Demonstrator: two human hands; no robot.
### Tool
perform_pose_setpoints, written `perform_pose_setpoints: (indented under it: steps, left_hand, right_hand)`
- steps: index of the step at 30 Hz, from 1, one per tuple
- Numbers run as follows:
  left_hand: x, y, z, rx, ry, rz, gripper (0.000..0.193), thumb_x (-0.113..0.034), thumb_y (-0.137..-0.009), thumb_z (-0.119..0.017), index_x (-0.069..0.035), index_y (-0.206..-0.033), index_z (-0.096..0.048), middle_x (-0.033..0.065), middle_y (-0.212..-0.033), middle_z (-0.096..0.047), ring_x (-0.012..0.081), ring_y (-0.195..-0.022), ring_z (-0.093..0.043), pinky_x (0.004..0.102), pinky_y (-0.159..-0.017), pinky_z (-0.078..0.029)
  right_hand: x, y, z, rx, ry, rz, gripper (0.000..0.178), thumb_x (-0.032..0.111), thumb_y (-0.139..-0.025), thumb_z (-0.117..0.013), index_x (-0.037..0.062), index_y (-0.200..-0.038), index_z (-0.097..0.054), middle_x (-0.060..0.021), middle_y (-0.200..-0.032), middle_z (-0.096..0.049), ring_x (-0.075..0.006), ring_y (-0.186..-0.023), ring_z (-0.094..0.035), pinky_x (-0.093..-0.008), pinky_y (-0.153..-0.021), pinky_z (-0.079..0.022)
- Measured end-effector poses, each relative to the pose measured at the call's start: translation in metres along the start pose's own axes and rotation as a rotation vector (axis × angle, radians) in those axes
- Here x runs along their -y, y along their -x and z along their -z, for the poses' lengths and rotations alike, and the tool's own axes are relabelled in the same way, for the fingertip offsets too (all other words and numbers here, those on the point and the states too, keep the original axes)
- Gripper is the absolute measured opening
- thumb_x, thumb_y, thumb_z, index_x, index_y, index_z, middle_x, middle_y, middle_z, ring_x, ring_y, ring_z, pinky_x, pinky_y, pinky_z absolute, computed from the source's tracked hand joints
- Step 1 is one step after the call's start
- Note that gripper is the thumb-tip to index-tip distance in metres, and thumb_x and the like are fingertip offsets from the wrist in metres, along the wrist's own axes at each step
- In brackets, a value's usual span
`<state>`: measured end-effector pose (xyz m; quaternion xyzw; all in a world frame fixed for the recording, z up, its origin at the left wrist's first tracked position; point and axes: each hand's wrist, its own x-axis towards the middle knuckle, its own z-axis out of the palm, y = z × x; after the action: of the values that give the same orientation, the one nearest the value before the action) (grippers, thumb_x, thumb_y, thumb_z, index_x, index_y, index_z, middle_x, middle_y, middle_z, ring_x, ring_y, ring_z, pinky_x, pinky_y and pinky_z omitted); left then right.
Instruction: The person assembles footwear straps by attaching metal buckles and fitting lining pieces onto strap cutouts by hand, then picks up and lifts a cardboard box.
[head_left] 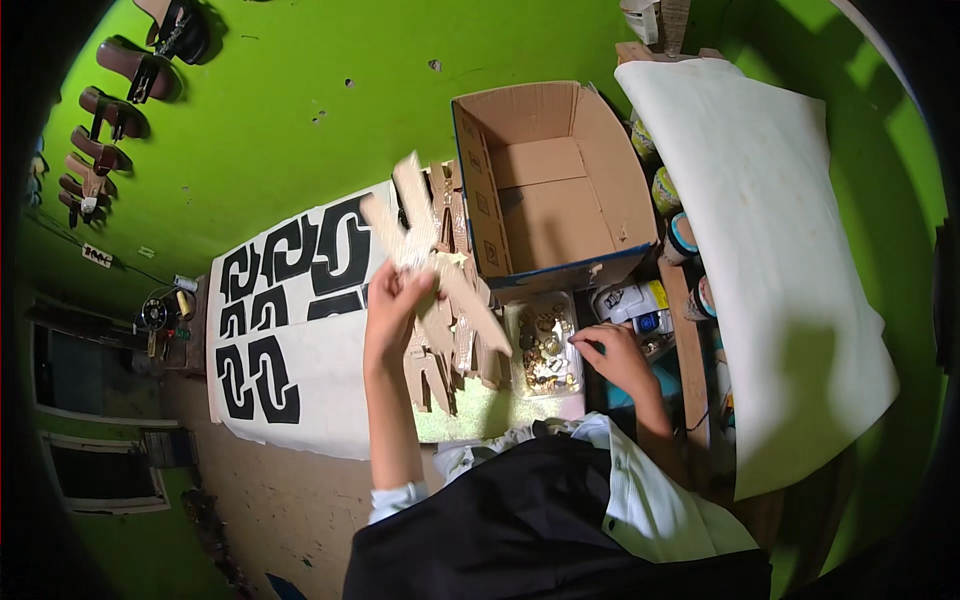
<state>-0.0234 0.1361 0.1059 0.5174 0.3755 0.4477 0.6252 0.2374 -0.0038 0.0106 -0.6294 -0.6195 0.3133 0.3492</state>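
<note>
My left hand (396, 300) is closed on a beige forked sandal strap (415, 235), raised above the table and slightly smeared by motion. Its arms spread upward, and a longer end slants down to the right. Under it lie several brown and beige strap pieces (465, 350), some with shiny trim. At the right edge of a clear plastic box (517, 345) of gold-coloured metal ornaments (552, 345), my right hand (618, 357) has its fingertips drawn together. Whatever they may pinch is too small to make out.
Behind the ornaments stands an open cardboard box (555, 165). Black cut-out shapes (290, 250) lie on white sheets to the left. A wooden rack with jars (682, 238) runs along the right, beside a draped white sheet (770, 230). Sandals (135, 70) hang on the green wall.
</note>
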Motion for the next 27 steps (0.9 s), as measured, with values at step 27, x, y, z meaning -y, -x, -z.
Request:
perform_pose_setpoints:
  steps: [27]
  left_hand:
    - [0.157, 0.141, 0.006, -0.282, 0.213, 0.176, 0.038, -0.002, -0.081, -0.058, -0.002, -0.116, -0.043, 0.0062, -0.093, -0.062, 0.0109, -0.078, -0.061, 0.024, -0.068, -0.05]
  right_hand:
    - [-0.012, -0.017, -0.063, -0.014, 0.605, 0.154, 0.007, 0.016, -0.069, -0.063, 0.0153, -0.072, -0.069, 0.002, -0.097, -0.054, -0.0183, -0.101, -0.041, -0.0483, -0.086, -0.021]
